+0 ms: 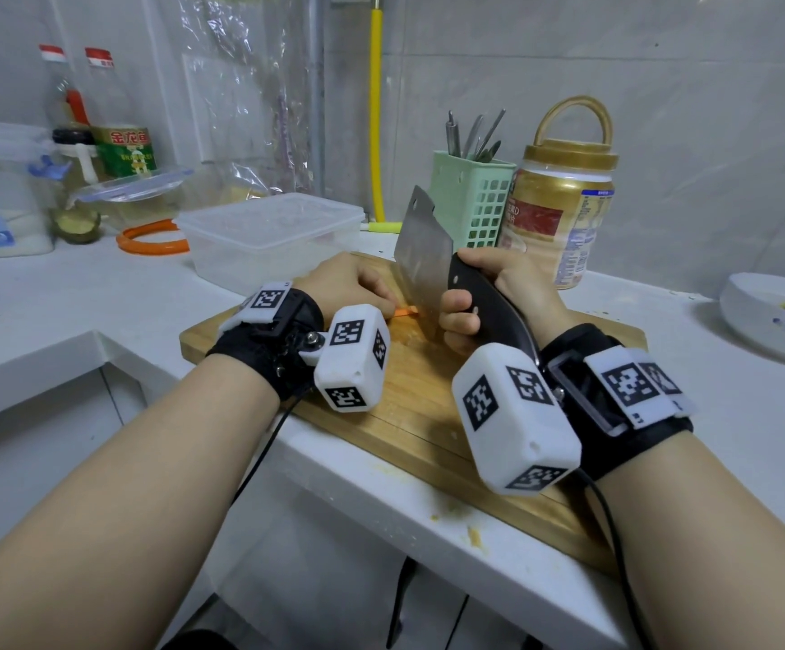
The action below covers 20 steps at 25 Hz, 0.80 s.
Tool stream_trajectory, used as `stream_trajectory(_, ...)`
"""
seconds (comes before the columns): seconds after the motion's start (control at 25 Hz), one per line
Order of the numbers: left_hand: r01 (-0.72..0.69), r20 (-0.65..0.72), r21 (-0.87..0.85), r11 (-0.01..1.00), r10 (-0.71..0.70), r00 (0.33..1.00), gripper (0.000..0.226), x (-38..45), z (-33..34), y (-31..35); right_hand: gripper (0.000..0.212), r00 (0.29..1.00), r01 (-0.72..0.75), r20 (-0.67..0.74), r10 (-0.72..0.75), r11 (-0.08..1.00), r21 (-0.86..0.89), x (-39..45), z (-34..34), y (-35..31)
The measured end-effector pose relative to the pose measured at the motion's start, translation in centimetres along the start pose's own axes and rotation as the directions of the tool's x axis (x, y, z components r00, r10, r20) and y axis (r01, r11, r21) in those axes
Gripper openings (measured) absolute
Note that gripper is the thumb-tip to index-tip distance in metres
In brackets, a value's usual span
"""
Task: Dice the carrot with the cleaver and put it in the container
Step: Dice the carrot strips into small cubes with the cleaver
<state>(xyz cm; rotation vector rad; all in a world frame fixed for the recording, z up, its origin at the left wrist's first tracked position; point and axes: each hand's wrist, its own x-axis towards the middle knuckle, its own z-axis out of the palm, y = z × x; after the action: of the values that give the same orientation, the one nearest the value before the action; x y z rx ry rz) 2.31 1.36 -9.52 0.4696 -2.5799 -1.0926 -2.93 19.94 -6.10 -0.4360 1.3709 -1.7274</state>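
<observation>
Head view, looking down at the chopping board (428,415), and you're in the cutting step. Your right hand (498,293) is wrapped tight round the black handle of the cleaver (421,255), blade upright with its edge down at the board. Your left hand (343,286) sits just left of the blade, fingers curled down over the carrot (404,312). Only a small orange sliver shows between your knuckles and the steel, so I can't tell how much carrot is left under that hand, or how firmly you're holding it.

The container (271,236) waits just beyond the board's far left corner, clear plastic, and I can't make out any carrot inside it. No pile of finished dice shows on the board either, so I'd judge the dicing far from done and the transfer not yet begun.

Next move, as I read it: lift and drop the blade in short strokes, edging your left hand back from the steel each time. Those fingertips are very near the blade, so keep them tucked. Watch the white marker blocks on both wrists too; they hang low over the board.
</observation>
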Motion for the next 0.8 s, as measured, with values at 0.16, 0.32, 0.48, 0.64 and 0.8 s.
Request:
stream_trajectory(0.16, -0.003, -0.004, 0.001, 1.0, 0.003, 1.0, 0.008, 0.09, 0.05, -0.15, 0.026, 1.0, -0.012, 0.0, 0.012, 0.999, -0.046, 0.13, -0.03, 0.1)
stream_trajectory(0.32, -0.006, 0.007, -0.001, 1.0, 0.006, 1.0, 0.007, 0.12, 0.01, -0.29, 0.025, 0.999, -0.033, -0.013, 0.031, 0.992, -0.126, 0.18, 0.05, -0.01)
stream_trajectory(0.48, -0.021, 0.02, -0.015, 1.0, 0.021, 1.0, 0.006, 0.22, 0.07, -0.13, 0.02, 0.997, -0.07, -0.028, 0.067, 0.99, -0.119, 0.64, 0.27, -0.31)
stream_trajectory(0.64, -0.046, 0.049, -0.029, 0.998, 0.048, 0.998, 0.008, 0.12, 0.19, 0.13, 0.02, 0.996, -0.084, -0.027, 0.082, 0.992, -0.097, 0.65, 0.46, -0.46)
stream_trajectory(0.8, -0.044, 0.018, -0.027, 0.999, 0.045, 0.999, 0.008, 0.07, 0.16, 0.06, 0.02, 0.999, -0.035, -0.034, 0.03, 0.989, -0.147, 0.93, 0.58, 0.19)
